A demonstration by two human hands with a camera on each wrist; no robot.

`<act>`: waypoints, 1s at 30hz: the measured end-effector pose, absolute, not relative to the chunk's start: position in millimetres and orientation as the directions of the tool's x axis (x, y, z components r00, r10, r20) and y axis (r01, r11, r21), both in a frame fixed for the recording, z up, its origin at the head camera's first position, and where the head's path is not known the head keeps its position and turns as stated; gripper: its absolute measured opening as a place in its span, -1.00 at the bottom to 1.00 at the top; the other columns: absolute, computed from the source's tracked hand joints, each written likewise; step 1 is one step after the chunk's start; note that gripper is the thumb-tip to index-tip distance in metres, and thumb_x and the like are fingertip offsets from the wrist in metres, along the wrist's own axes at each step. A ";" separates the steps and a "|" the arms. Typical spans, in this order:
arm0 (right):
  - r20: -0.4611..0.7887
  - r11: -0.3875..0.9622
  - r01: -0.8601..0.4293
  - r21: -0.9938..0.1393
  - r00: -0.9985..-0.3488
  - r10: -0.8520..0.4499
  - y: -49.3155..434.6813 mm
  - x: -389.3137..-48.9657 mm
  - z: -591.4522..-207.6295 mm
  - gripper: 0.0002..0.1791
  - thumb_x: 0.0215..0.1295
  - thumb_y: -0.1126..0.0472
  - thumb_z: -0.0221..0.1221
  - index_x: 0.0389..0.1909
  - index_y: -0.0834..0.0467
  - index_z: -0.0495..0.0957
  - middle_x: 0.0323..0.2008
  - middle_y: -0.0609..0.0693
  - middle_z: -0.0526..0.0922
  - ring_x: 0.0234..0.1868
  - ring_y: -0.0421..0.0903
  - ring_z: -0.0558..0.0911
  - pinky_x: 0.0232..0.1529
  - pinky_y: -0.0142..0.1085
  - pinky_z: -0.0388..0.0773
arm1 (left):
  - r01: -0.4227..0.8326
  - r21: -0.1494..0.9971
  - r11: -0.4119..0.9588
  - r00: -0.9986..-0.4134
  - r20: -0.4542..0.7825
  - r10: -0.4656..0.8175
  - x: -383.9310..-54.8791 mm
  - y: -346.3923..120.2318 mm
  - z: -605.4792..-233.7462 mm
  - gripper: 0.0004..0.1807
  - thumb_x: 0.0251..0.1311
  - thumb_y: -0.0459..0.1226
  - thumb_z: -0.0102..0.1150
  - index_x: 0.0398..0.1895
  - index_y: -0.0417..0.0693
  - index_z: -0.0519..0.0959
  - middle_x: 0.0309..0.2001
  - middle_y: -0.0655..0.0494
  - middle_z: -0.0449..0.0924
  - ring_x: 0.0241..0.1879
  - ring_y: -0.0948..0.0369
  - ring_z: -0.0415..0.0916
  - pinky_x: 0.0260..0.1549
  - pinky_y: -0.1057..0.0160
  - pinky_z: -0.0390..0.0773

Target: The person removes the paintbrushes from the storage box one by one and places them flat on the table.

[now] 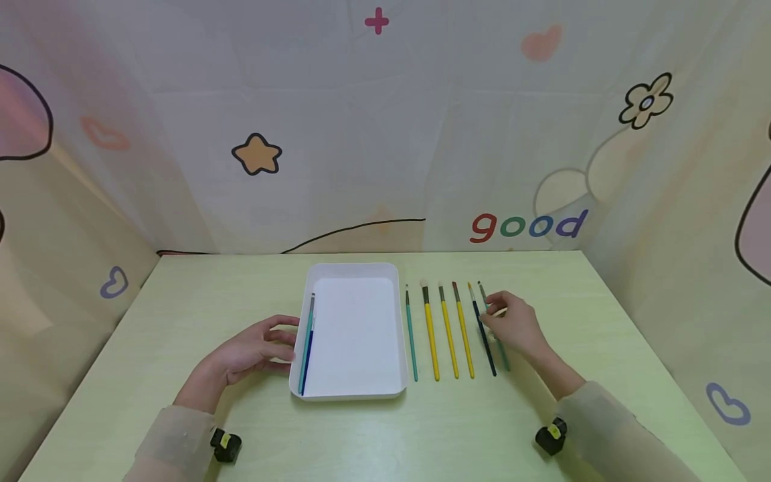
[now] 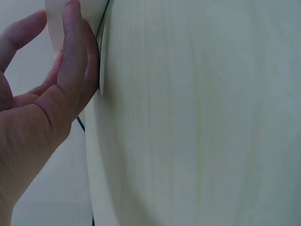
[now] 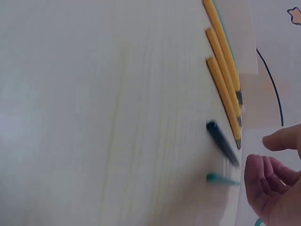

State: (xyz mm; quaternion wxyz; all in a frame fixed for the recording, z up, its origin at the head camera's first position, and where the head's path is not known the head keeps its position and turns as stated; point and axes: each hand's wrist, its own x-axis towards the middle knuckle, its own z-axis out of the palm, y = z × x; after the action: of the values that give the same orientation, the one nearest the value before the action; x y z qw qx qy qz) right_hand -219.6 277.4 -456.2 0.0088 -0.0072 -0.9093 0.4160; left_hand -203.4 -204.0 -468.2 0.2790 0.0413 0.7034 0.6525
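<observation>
A white rectangular tray (image 1: 360, 335) lies on the table with a teal-handled paintbrush (image 1: 307, 341) and a blue-handled paintbrush (image 1: 308, 365) along its left side. My left hand (image 1: 265, 348) rests its fingers against the tray's left edge, thumb apart in the left wrist view. Over the right end of a row of paintbrushes is my right hand (image 1: 510, 323), thumb and fingers apart around nothing in the right wrist view. Nearest to it are a dark blue paintbrush (image 1: 485, 345) and a teal paintbrush (image 1: 503, 355), partly hidden by the hand.
Between the tray and the dark blue brush lie another teal paintbrush (image 1: 411, 341) and three yellow-handled ones, the widest-tipped yellow paintbrush (image 1: 431, 338) leftmost. A printed cloth (image 1: 337, 134) stands along the table's back edge and sides.
</observation>
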 end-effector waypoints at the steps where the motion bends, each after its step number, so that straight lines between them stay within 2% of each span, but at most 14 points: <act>1: 0.008 0.626 0.002 -0.780 -1.000 0.014 273.2 -219.8 -455.5 -0.62 0.38 0.31 0.23 0.14 0.40 0.49 -0.17 0.18 0.58 -0.29 -0.01 0.61 -0.41 -0.29 0.66 | -0.309 0.940 0.143 -0.841 -0.340 0.420 -203.4 -204.1 -468.3 -0.16 0.18 -0.47 0.35 0.50 -0.23 0.15 0.16 -0.29 0.47 0.00 -0.04 0.61 0.01 -0.04 0.66; 7: -0.037 0.408 0.011 -0.913 -0.998 -0.056 247.9 -220.2 -450.0 -0.63 0.47 0.32 0.17 0.18 0.43 0.46 -0.14 0.24 0.56 -0.26 0.07 0.64 -0.31 -0.20 0.73 | -0.317 0.937 0.146 -0.842 -0.348 0.413 -203.5 -204.1 -467.9 -0.17 0.20 -0.47 0.34 0.50 -0.22 0.15 0.18 -0.30 0.47 0.00 -0.05 0.61 0.01 -0.04 0.66; 11: -0.112 0.291 0.071 -0.954 -0.986 -0.127 232.9 -219.6 -443.6 -0.59 0.52 0.31 0.14 0.26 0.45 0.40 -0.03 0.34 0.58 -0.15 0.08 0.67 -0.17 -0.18 0.73 | -0.319 0.936 0.149 -0.842 -0.352 0.409 -203.0 -203.3 -465.4 -0.16 0.20 -0.47 0.34 0.50 -0.22 0.14 0.20 -0.31 0.46 0.00 -0.05 0.61 0.01 -0.04 0.66; 18: -0.179 0.198 0.126 -0.972 -0.943 -0.281 210.3 -218.4 -432.6 -0.51 0.54 0.27 0.13 0.33 0.47 0.33 0.16 0.41 0.55 0.04 0.14 0.70 0.02 -0.07 0.67 | -0.315 0.937 0.152 -0.842 -0.350 0.412 -202.9 -202.6 -464.0 -0.15 0.20 -0.46 0.34 0.52 -0.22 0.13 0.22 -0.31 0.45 0.00 -0.04 0.60 0.02 -0.04 0.66; 24: -0.177 0.133 0.135 -0.982 -0.900 -0.398 193.7 -218.5 -433.4 -0.46 0.55 0.26 0.13 0.39 0.46 0.27 0.28 0.40 0.47 0.22 0.22 0.59 0.15 -0.01 0.59 | -0.318 0.935 0.155 -0.843 -0.353 0.405 -204.5 -202.7 -465.4 -0.16 0.20 -0.46 0.34 0.51 -0.21 0.14 0.20 -0.29 0.46 0.01 -0.04 0.60 0.02 -0.04 0.66; 30: -0.175 0.065 0.165 -0.984 -0.860 -0.480 176.4 -217.9 -434.6 -0.41 0.53 0.26 0.14 0.42 0.45 0.22 0.34 0.38 0.41 0.30 0.22 0.52 0.21 0.00 0.54 | -0.311 0.936 0.162 -0.844 -0.351 0.406 -204.3 -202.7 -464.6 -0.16 0.19 -0.46 0.34 0.50 -0.22 0.14 0.20 -0.30 0.45 0.01 -0.05 0.60 0.02 -0.04 0.66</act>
State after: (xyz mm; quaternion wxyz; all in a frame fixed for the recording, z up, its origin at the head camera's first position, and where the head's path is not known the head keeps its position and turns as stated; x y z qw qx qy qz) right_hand -217.9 176.4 -434.6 -0.2390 0.1143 -0.6895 0.6740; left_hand -204.3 -202.7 -464.6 0.2776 0.0334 0.7099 0.6464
